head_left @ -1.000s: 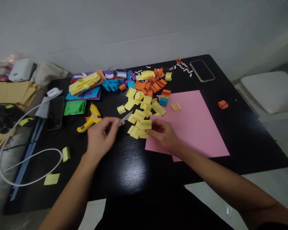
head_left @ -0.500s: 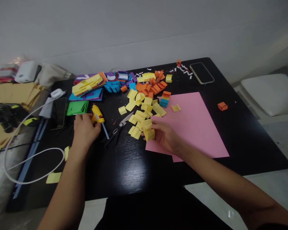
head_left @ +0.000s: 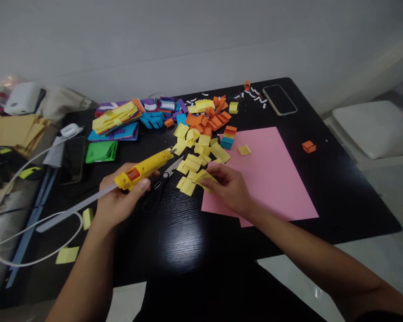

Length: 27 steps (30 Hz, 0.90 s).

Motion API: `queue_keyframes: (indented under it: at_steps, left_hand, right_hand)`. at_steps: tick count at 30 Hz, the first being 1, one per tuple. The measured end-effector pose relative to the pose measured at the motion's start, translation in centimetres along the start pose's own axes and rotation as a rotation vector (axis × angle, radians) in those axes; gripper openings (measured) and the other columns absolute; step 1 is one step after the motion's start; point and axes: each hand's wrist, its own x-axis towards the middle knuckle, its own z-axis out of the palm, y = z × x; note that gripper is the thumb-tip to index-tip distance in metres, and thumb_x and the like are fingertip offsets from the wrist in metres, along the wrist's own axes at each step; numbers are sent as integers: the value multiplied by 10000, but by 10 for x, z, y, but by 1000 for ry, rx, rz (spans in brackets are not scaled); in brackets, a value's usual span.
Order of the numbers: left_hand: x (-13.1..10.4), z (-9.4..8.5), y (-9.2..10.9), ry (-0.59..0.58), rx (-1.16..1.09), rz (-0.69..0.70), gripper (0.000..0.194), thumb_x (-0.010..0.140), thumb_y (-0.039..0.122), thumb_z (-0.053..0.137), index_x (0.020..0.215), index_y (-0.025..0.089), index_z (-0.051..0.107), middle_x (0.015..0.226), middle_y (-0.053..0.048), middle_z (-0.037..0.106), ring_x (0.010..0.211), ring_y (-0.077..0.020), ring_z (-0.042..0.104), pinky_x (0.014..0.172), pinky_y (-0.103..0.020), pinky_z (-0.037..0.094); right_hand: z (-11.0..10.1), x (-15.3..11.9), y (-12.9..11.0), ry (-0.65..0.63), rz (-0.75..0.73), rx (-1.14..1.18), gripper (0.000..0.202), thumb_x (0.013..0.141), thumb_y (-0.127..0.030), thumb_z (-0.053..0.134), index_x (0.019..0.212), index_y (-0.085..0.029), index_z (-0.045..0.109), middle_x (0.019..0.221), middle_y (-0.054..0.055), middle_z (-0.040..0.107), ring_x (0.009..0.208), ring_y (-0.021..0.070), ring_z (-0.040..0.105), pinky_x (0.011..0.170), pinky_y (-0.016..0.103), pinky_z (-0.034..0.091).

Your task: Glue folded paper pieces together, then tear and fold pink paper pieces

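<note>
My left hand [head_left: 121, 199] is closed around a yellow hot glue gun [head_left: 144, 168], whose nozzle points right over the table and whose long glue stick [head_left: 77, 209] trails out behind. Between the thumb and fingers of my right hand [head_left: 229, 188] is a yellow folded paper piece [head_left: 205, 177], partly hidden by the fingers. It is beside a loose pile of yellow folded papers [head_left: 191, 163]. Black-handled scissors [head_left: 163, 180] lie between my hands. Pink paper sheets [head_left: 272, 179] lie under and beyond my right hand. A small orange, yellow and blue paper stack [head_left: 229, 137] stands on their edge.
Orange folded papers [head_left: 211, 120], blue ones [head_left: 153, 120] and green ones [head_left: 101, 151] lie along the back. One phone [head_left: 280, 100] rests at the back right, another dark phone [head_left: 73, 159] at left. A white cable [head_left: 7, 179] loops over the left edge. A white stool [head_left: 369, 129] stands right.
My left hand has lifted the glue gun off the table and turned its nozzle to the right. My right hand has lowered the yellow paper piece toward the pile.
</note>
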Motion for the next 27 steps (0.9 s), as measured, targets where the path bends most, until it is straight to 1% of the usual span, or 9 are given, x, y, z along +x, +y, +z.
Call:
queue_keyframes:
  at_steps: [2, 4, 6, 8, 11, 14, 17, 21, 27]
  left_hand:
    - [-3, 4, 5, -91, -178, 25, 290, 995, 451, 596, 1021, 189, 719, 823, -48, 714, 599, -147, 599, 485, -261, 477]
    - [-4, 7, 9, -171, -255, 54, 299, 1007, 438, 583, 984, 177, 727, 784, -50, 693, 583, -142, 596, 468, -251, 470]
    - [-2, 10, 13, -234, -221, 88, 265, 996, 407, 611, 968, 170, 726, 793, -51, 685, 604, -137, 600, 506, -249, 474]
    - [0, 12, 16, -262, -156, 141, 230, 985, 378, 629, 944, 168, 715, 822, -55, 682, 656, -144, 611, 565, -260, 481]
    - [1, 15, 18, -275, -97, 199, 206, 988, 353, 614, 910, 177, 687, 844, -58, 677, 718, -165, 622, 622, -282, 490]
    - [1, 17, 18, -285, -75, 209, 188, 984, 343, 611, 900, 188, 673, 853, -58, 682, 743, -183, 636, 638, -297, 495]
    - [0, 19, 19, -289, -48, 206, 184, 981, 337, 607, 885, 195, 672, 844, -57, 680, 735, -189, 642, 616, -299, 486]
    - [0, 20, 21, -276, -30, 210, 188, 974, 329, 609, 847, 200, 659, 804, -44, 656, 677, -174, 616, 578, -293, 466]
    - [-1, 20, 15, -267, -1, 178, 203, 964, 358, 619, 829, 210, 653, 781, -41, 637, 669, -176, 598, 573, -295, 464]
  right_hand:
    - [0, -1, 0, -9, 1, 5, 285, 736, -392, 909, 932, -250, 758, 901, 14, 781, 841, 184, 730, 806, 371, 624]
    - [1, -2, 1, 1, -3, 15, 280, 727, -397, 916, 918, -255, 769, 895, 13, 789, 828, 186, 736, 810, 379, 632]
    - [2, -4, 0, 17, -10, 18, 275, 719, -401, 923, 907, -259, 780, 893, 14, 794, 835, 194, 745, 816, 386, 638]
    - [3, -5, 1, 24, -14, 27, 267, 712, -394, 929, 900, -267, 789, 900, 13, 800, 865, 204, 758, 847, 396, 645]
    - [4, -6, 2, 26, -28, 44, 236, 723, -366, 923, 908, -284, 801, 910, 2, 806, 885, 204, 770, 888, 408, 652]
    - [4, -6, 4, 37, -47, 20, 229, 729, -346, 920, 919, -283, 809, 905, 4, 808, 880, 209, 773, 894, 422, 659]
    - [4, -6, 4, 39, -65, -14, 234, 731, -347, 920, 928, -284, 812, 913, 10, 811, 884, 218, 776, 905, 438, 656]
    - [3, -7, 3, 20, -75, -15, 227, 743, -350, 913, 936, -293, 810, 920, 10, 813, 887, 216, 780, 918, 440, 651]
    - [3, -8, 3, 13, -47, -10, 247, 740, -366, 912, 947, -284, 806, 935, 18, 811, 910, 223, 772, 915, 447, 647]
